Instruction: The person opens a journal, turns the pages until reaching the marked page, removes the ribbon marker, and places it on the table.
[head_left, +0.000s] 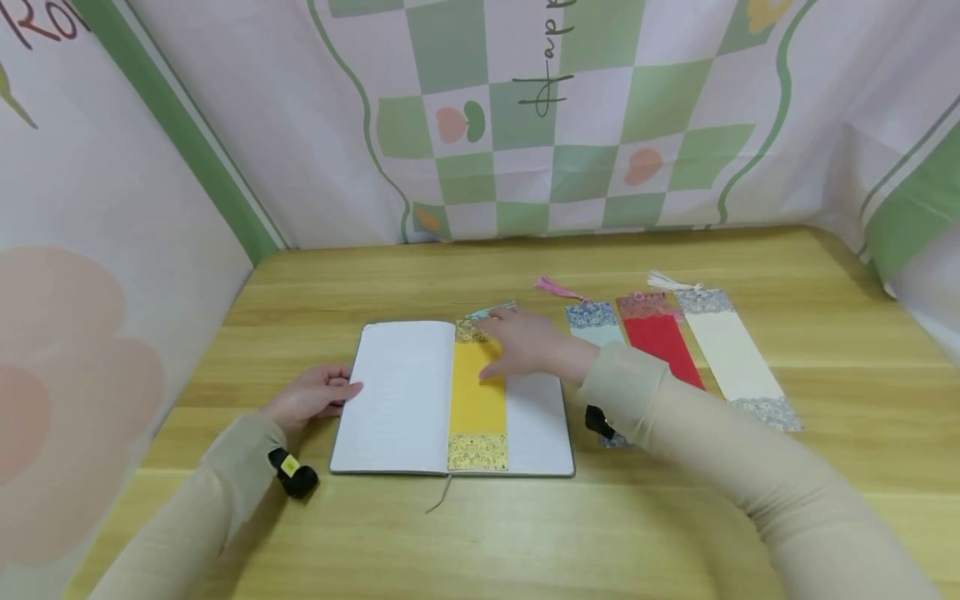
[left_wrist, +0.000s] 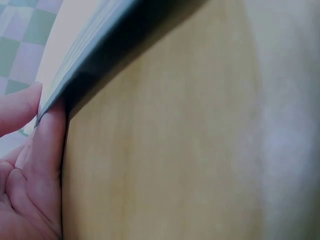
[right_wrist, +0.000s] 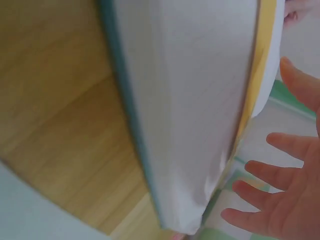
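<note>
An open notebook [head_left: 397,400] with white pages and a dark cover lies on the table. My left hand [head_left: 311,393] pinches its left edge, thumb on the pages and fingers under the cover, as the left wrist view shows with the cover edge [left_wrist: 95,65] tilted up off the wood. Along the notebook's middle fold, on the right page, lies a yellow bookmark [head_left: 477,392] with patterned ends and a light blue tassel [head_left: 491,311]. Above its upper part my right hand [head_left: 525,342] reaches across; in the right wrist view its fingers [right_wrist: 272,175] are spread and hold nothing.
Right of the notebook lie a pale blue bookmark [head_left: 596,333] with a pink tassel [head_left: 557,287], a red bookmark [head_left: 663,346] and a cream bookmark [head_left: 735,354] with a white tassel [head_left: 672,282]. A ribbon [head_left: 442,493] hangs from the notebook's lower edge. A printed cloth [head_left: 525,108] stands behind the wooden table [head_left: 480,542].
</note>
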